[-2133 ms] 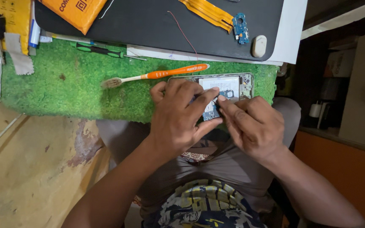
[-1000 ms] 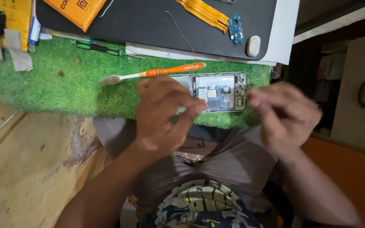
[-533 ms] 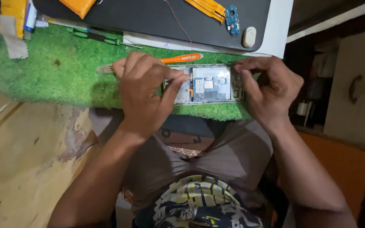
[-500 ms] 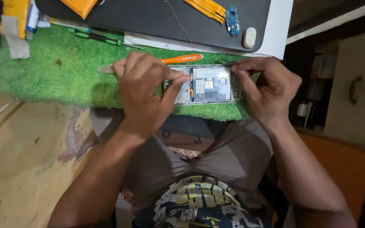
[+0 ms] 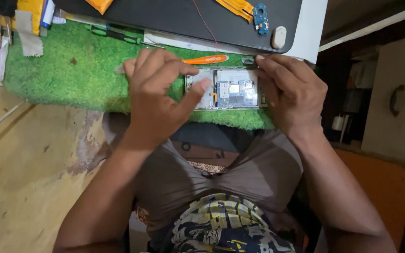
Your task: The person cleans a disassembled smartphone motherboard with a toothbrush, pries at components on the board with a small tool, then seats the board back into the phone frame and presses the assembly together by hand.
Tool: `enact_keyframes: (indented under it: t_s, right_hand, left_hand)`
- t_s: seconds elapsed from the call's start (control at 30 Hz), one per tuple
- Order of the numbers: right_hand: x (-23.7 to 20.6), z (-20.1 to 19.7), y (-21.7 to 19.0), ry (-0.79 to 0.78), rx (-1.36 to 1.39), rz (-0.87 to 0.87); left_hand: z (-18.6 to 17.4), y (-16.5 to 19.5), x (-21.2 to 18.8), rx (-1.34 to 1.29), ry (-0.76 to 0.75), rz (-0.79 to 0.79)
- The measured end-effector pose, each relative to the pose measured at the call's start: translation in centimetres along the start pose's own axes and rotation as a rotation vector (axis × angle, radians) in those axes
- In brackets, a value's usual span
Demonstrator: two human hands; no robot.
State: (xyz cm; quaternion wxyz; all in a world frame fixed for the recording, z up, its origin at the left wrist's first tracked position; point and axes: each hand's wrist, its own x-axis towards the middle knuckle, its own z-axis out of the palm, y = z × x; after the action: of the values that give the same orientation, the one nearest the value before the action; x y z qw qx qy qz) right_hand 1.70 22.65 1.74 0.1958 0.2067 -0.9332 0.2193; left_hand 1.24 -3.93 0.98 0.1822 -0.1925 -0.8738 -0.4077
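Left hand (image 5: pixel 158 100), right hand (image 5: pixel 291 96) flank opened phone (image 5: pixel 230 89), touching

Fuzzy green mat (image 5: pixel 71 79), worn wooden bench (image 5: pixel 19 178)

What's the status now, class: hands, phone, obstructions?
Left hand thumb on opened phone. Right hand grips its end. Orange toothbrush lies behind, apart.

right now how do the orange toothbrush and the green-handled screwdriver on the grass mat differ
The orange-handled toothbrush lies beside the opened phone, its head hidden behind the left hand. The green-handled screwdriver lies farther off, fully visible, near the black mat. Both lie flat on the green grass mat.
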Motion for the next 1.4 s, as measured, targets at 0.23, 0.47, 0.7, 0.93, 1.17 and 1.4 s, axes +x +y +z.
enact_keyframes:
  t_s: [0.23, 0.47, 0.7, 0.93, 1.17, 1.4]
  right_hand:
    - [0.4, -2.3, -1.2, -0.343, 0.003, 0.016]
    - [0.8, -2.3, -1.0, -0.421, -0.05, 0.062]
    - [0.0, -2.9, -1.2, -0.466, 0.029, 0.053]
    - [0.6, -3.9, 0.0, -0.522, 0.327, 0.195]
    - [1.0, -4.2, 0.7, -0.484, 0.368, 0.22]
    - [0.6, -3.9, 1.6, -0.498, 0.544, 0.368]
  left_hand:
    - [-0.8, -0.3, -0.3, 0.137, -0.209, 0.149]
    - [-0.7, -0.7, -0.5, 0.148, -0.254, 0.118]
    - [-0.6, -0.6, -0.4, 0.134, -0.281, 0.16]
    - [0.1, 0.1, -0.8, 0.065, -0.312, 0.159]
    - [1.6, 1.3, -1.5, 0.119, -0.347, 0.318]
    - [1.6, 1.8, -1.6, -0.028, -0.325, 0.238]
